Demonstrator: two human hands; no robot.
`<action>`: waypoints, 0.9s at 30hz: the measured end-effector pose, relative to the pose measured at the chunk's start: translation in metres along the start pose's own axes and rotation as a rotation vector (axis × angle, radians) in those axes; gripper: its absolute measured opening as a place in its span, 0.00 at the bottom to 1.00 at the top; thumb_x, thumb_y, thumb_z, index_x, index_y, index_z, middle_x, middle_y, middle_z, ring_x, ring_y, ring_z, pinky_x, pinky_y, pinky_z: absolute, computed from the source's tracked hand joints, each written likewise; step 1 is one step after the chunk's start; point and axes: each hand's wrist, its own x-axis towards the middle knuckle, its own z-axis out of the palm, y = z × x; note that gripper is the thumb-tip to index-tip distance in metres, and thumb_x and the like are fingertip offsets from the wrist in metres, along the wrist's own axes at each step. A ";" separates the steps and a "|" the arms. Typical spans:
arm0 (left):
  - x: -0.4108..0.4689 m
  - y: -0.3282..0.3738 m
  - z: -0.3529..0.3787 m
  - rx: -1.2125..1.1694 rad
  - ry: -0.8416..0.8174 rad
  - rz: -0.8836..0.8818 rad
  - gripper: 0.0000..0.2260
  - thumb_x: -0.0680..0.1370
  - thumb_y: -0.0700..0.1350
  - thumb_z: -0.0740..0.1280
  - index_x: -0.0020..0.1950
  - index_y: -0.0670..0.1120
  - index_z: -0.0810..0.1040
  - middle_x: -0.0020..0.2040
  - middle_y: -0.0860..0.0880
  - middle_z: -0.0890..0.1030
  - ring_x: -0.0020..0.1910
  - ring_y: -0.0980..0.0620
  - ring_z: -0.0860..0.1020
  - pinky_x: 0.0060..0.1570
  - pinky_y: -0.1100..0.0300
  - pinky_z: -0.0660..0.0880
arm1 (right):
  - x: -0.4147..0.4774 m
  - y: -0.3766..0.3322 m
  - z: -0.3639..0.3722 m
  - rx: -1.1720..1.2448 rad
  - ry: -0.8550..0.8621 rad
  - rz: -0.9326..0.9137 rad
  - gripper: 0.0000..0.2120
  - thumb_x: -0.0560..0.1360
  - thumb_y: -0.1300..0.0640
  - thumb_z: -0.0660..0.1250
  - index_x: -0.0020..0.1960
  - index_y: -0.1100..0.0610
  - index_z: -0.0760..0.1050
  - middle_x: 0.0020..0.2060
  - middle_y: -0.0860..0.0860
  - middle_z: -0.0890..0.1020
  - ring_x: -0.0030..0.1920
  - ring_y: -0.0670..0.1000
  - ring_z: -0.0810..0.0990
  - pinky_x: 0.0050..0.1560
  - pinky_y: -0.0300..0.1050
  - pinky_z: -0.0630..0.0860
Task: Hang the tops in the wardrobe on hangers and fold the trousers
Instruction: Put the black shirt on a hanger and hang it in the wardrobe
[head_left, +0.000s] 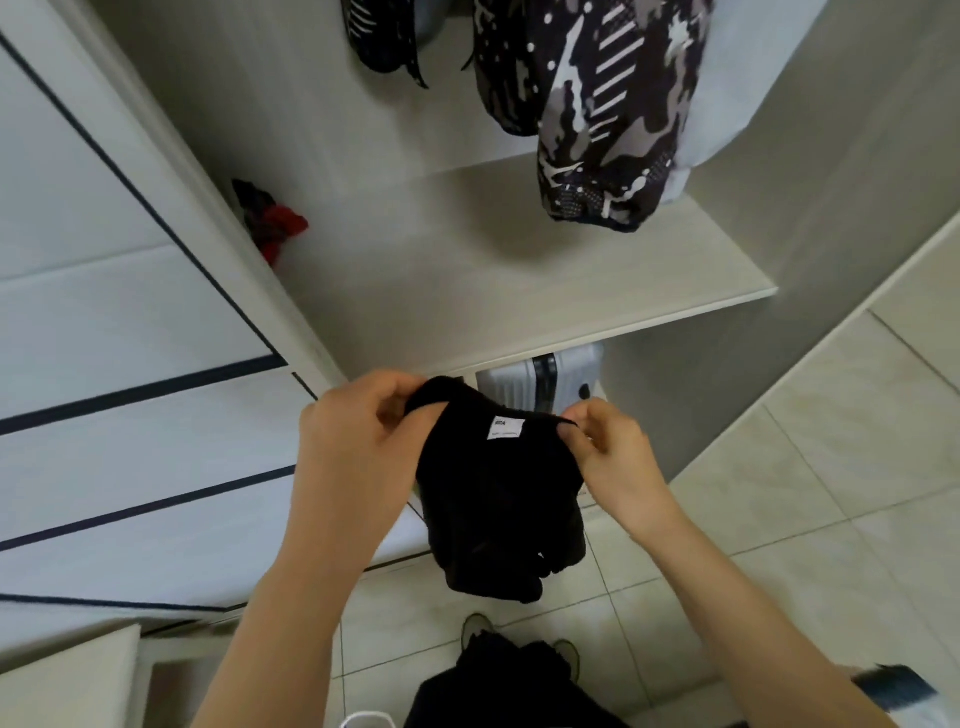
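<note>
A black garment (493, 499) with a small white label hangs bunched in front of me, below the front edge of the wardrobe shelf (597, 306). My left hand (358, 436) grips its upper left edge. At the upper right edge, my right hand (608, 447) pinches the fabric between thumb and fingers. Inside the wardrobe, a black, grey and white patterned top (608, 114) hangs above the shelf, and a second patterned piece (382, 36) hangs to its left.
A red and dark cloth (270, 223) lies at the shelf's back left. A pale suitcase (540, 379) stands under the shelf. White drawer fronts (130, 415) fill the left. Tiled floor (779, 467) lies on the right, and dark cloth (498, 680) sits by my feet.
</note>
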 end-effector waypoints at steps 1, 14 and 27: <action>0.004 -0.003 0.002 0.022 0.012 -0.009 0.09 0.74 0.42 0.71 0.42 0.57 0.81 0.34 0.62 0.81 0.39 0.64 0.80 0.39 0.75 0.73 | 0.002 -0.002 -0.003 0.110 0.011 0.048 0.06 0.80 0.63 0.63 0.44 0.57 0.74 0.38 0.56 0.80 0.39 0.51 0.78 0.44 0.40 0.74; 0.071 -0.070 0.033 0.337 0.015 -0.035 0.08 0.79 0.45 0.68 0.44 0.43 0.85 0.35 0.47 0.79 0.31 0.47 0.74 0.32 0.68 0.66 | 0.040 -0.054 -0.040 0.380 0.048 0.032 0.12 0.80 0.59 0.64 0.42 0.66 0.73 0.33 0.56 0.72 0.36 0.53 0.68 0.40 0.49 0.66; 0.067 -0.065 0.050 -0.792 -0.045 -0.834 0.04 0.77 0.37 0.67 0.47 0.38 0.82 0.41 0.43 0.85 0.46 0.45 0.84 0.49 0.54 0.82 | 0.086 -0.039 -0.055 0.080 0.056 -0.103 0.10 0.78 0.59 0.66 0.40 0.50 0.78 0.33 0.45 0.80 0.37 0.46 0.78 0.41 0.40 0.73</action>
